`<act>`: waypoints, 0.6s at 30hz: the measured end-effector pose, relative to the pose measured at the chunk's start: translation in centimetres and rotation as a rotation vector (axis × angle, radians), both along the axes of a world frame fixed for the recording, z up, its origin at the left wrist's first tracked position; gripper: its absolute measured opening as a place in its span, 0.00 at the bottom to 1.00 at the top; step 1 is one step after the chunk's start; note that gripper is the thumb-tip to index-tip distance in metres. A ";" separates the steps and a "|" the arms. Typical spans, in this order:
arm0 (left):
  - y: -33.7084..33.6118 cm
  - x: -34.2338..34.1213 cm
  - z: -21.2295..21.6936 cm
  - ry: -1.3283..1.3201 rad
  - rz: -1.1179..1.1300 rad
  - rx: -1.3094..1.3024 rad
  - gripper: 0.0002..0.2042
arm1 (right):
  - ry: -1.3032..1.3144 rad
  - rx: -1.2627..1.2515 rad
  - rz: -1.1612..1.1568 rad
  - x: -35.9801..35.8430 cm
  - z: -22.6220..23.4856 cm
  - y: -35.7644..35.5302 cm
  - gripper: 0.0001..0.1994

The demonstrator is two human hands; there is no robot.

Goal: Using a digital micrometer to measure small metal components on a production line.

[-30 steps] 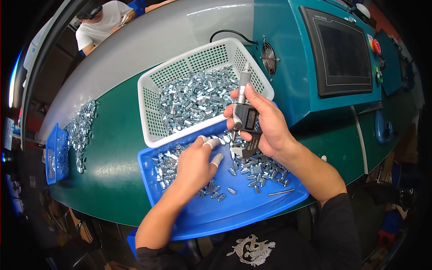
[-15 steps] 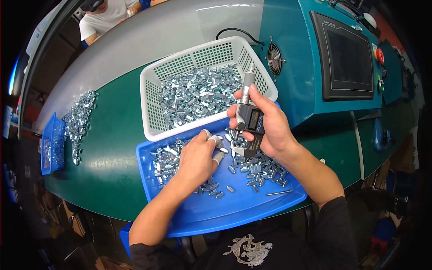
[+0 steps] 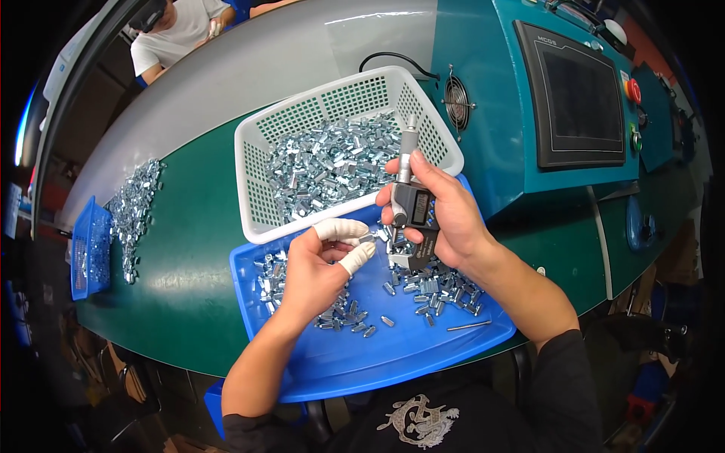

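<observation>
My right hand (image 3: 453, 215) is wrapped round a digital micrometer (image 3: 408, 198), its grey thimble pointing up and its frame with the small display at the palm. My left hand (image 3: 316, 266), with white covers on the fingertips, pinches a small hex metal piece (image 3: 367, 237) between thumb and forefinger. That piece is just left of the micrometer's frame, apart from it. Both hands are above a blue tray (image 3: 355, 371) holding loose hex metal pieces (image 3: 434, 287) in heaps to the left and right. A thin metal pin (image 3: 468, 326) lies in the tray's right part.
Behind the tray stands a white perforated basket (image 3: 243, 177) full of similar pieces. More are piled on the green table (image 3: 189, 249) at left, beside a small blue basket (image 3: 89, 249). A teal machine (image 3: 491, 113) with a screen stands right. Another person (image 3: 177, 34) sits at far left.
My left hand has lifted from the pieces in the tray and turned, now pinching one piece near the micrometer. The right hand with the micrometer has shifted slightly left.
</observation>
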State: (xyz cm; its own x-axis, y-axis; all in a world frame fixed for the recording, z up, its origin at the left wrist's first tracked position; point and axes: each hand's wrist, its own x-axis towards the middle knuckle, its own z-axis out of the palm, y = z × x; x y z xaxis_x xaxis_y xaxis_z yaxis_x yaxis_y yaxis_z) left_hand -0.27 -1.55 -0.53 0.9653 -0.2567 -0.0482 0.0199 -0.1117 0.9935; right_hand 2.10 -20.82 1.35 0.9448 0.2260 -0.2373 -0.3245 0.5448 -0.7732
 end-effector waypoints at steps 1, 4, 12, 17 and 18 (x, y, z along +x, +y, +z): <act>-0.1 -0.1 0.3 0.001 -0.005 0.000 0.08 | 0.001 0.000 -0.005 -0.1 0.0 0.0 0.20; -0.3 -0.2 0.4 0.199 -0.084 -0.181 0.10 | 0.003 0.018 0.001 0.0 -0.3 0.1 0.21; -0.9 -0.2 0.6 0.278 -0.122 -0.251 0.10 | 0.031 0.047 -0.012 0.1 -0.1 -0.1 0.24; -1.1 -0.5 1.0 0.315 -0.109 -0.272 0.10 | -0.013 0.076 0.008 0.0 -0.2 -0.1 0.22; -1.0 -0.6 1.0 0.317 -0.098 -0.279 0.10 | -0.012 0.073 0.006 0.0 -0.1 0.0 0.22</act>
